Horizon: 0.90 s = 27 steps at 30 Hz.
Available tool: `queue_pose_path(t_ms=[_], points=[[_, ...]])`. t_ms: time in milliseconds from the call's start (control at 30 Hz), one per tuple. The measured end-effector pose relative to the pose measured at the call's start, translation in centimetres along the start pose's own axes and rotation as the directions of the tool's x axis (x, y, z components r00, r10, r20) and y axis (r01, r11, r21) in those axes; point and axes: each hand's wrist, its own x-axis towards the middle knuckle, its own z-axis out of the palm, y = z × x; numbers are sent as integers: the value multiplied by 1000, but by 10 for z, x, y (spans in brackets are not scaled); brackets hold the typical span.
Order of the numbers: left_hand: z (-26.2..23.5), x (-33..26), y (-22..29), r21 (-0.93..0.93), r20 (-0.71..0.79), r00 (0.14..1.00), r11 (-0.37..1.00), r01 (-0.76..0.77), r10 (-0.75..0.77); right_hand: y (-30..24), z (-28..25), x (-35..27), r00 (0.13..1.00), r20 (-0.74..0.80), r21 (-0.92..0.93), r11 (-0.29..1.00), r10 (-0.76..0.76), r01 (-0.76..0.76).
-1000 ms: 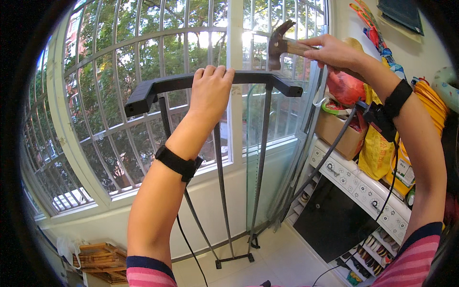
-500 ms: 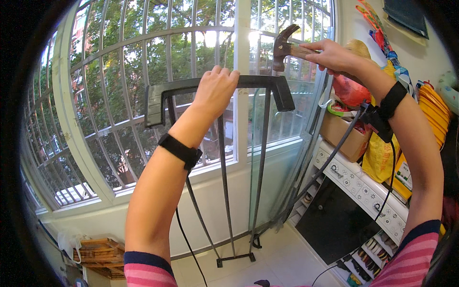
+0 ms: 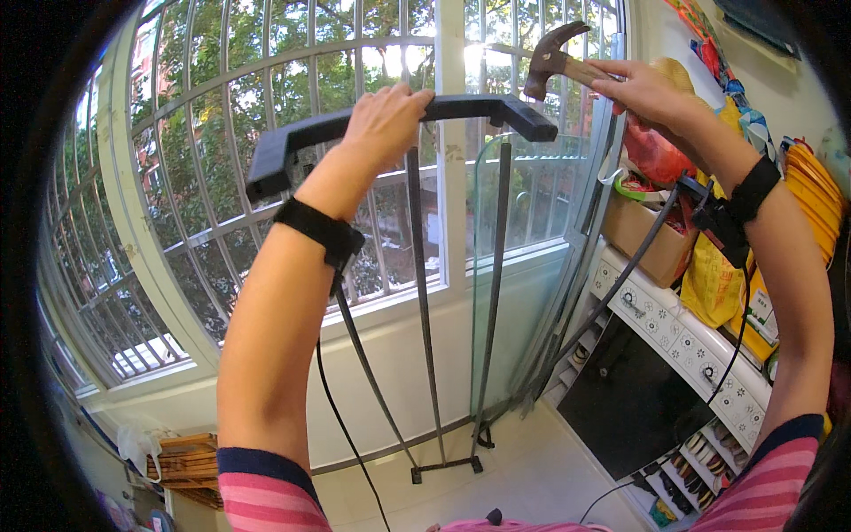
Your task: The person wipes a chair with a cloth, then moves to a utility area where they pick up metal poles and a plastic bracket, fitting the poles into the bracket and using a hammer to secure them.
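Note:
My left hand (image 3: 386,122) is closed around the middle of a black bracket-shaped top piece (image 3: 483,106) with bent ends. This piece is raised above several thin black upright rods (image 3: 424,284), and the tops of the middle and right rods show apart from it. Down on the floor, the rods meet a black base bar (image 3: 443,468). The left rod's upper part is hidden behind my left forearm. In my right hand (image 3: 651,93) is a claw hammer (image 3: 554,62), held by its wooden handle, its head up and beyond the top piece's right end.
A barred window (image 3: 266,177) stands right behind the rods, with a glass panel (image 3: 496,310) at their right. Further right are a white shoe cabinet (image 3: 683,346), a cardboard box (image 3: 651,239) and yellow bags (image 3: 714,284). Wooden slats (image 3: 186,465) lie at lower left.
My left hand has lifted the black top piece off the rods and tilted it. My right hand has moved slightly up and right with the hammer.

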Motion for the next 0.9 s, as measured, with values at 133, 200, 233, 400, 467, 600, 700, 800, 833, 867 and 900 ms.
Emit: queue_pose_path(t_ms=[133,200,233,400,467,600,700,800,833,867,900], points=[[-14,6,-20,52,52,998,998,-47,45,3,-6,-8,1000,-3,153,988,12,-12],[-24,10,-25,58,126,992,998,-3,-5,-1,-8,-16,996,-77,73,997,33,-27],[-26,12,-28,14,164,986,1000,6,-8,-2,-6,-12,997,-76,123,992,-32,41],[-25,12,-43,-159,212,977,985,66,-31,8,-13,-34,992,-53,246,964,117,-100],[-28,16,-53,-224,242,970,973,48,8,6,-14,-40,984,-143,222,972,110,-77],[-26,23,-65,-411,272,953,912,-14,136,20,-11,-51,969,-147,102,977,201,-187],[-19,20,-70,-468,290,942,883,-17,172,-3,18,-76,951,-116,241,937,286,-253],[-16,31,-56,-471,246,934,874,-118,258,2,29,-94,864,2,267,833,503,-485],[-15,32,-53,-474,249,937,874,-104,246,-1,39,-100,851,5,276,818,524,-505],[-13,31,-50,-478,252,940,874,-86,230,0,51,-105,840,9,282,804,543,-523],[-13,33,-48,-462,291,930,884,-70,225,2,65,-109,831,57,426,740,553,-521]])
